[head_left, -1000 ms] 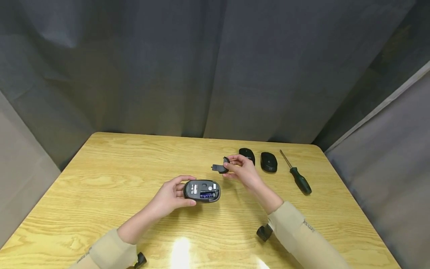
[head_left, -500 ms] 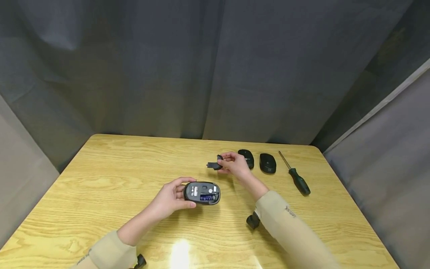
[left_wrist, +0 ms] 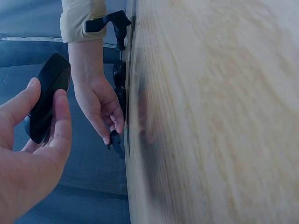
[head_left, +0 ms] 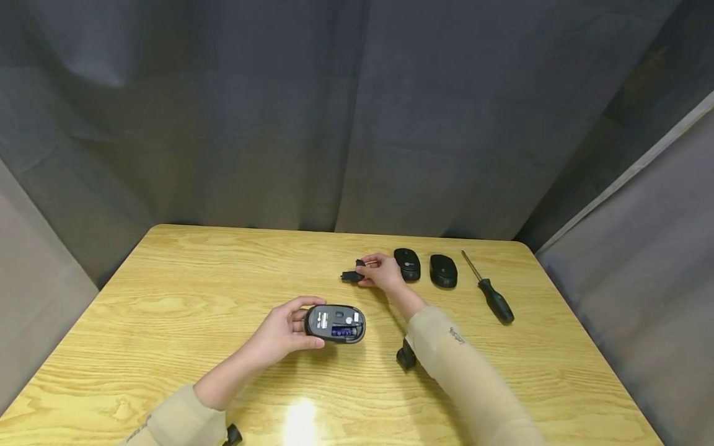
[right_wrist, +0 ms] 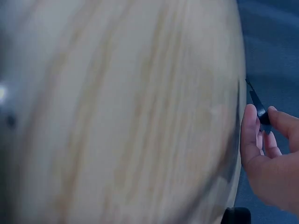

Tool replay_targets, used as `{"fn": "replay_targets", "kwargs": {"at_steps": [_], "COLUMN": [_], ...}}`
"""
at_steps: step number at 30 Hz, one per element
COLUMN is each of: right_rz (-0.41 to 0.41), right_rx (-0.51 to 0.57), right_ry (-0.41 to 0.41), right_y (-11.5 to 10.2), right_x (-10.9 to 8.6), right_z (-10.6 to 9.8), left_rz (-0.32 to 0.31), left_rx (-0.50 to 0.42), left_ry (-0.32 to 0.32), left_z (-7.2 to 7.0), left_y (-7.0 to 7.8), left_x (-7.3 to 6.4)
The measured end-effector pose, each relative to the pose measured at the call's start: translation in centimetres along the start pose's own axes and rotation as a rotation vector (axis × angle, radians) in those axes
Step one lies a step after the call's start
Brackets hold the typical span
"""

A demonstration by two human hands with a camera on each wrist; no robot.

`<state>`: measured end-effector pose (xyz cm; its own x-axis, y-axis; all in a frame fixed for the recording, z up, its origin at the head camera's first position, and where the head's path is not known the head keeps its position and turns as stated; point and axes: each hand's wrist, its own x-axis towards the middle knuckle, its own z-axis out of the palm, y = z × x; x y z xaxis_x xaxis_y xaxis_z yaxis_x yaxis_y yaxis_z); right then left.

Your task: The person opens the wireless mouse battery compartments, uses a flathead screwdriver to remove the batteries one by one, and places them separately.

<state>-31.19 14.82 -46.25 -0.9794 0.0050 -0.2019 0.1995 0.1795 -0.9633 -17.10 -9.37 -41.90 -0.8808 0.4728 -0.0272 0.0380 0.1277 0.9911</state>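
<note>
Left grip [head_left: 277, 329] held the upturned mouse [head_left: 329, 319]; right grip [head_left: 386, 273] pinched the cover [head_left: 351, 277]. Looked like cover set-down; next probably needed gentle release.

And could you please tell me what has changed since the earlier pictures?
The right hand has moved leftward with the pinched black cover, showing more of the black mouse beside it. Nothing was taken up or let go. The left hand still holds the upturned mouse, and the screwdriver stays put.
</note>
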Motion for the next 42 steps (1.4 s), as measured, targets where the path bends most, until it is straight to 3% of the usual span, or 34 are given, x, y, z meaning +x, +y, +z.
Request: {"fn": "replay_targets", "kwargs": {"at_steps": [5, 10, 21, 25, 31, 42], "right_rz": [-0.035, -0.093, -0.245, -0.283, -0.293, -0.264], "right_rx": [-0.063, -0.198, -0.668, -0.763, -0.759, -0.619], "right_ry": [0.043, 0.055, 0.111, 0.115, 0.098, 0.028], "right_y": [0.6, 0.4, -0.1, -0.1, 0.0, -1.6], "right_x": [0.7, 1.0, 1.5, 1.4, 1.2, -0.9], "right_z": [0.5, 0.7, 0.9, 1.2, 1.3, -0.3], "left_rz": [-0.003, 0.004, 0.007, 0.007, -0.007, -0.009], "left_rx": [0.002, -0.005, -0.002, -0.024, -0.05, -0.067], "left_ry": [0.007, 0.002, 0.008, 0.003, 0.002, 0.02], "left_z": [0.0, -0.1, -0.3, -0.4, -0.4, -0.4], "left_y": [-0.2, -0.3, -0.2, -0.2, -0.1, 0.1], "left_x": [-0.1, -0.1, 0.0, 0.0, -0.1, -0.1]}}
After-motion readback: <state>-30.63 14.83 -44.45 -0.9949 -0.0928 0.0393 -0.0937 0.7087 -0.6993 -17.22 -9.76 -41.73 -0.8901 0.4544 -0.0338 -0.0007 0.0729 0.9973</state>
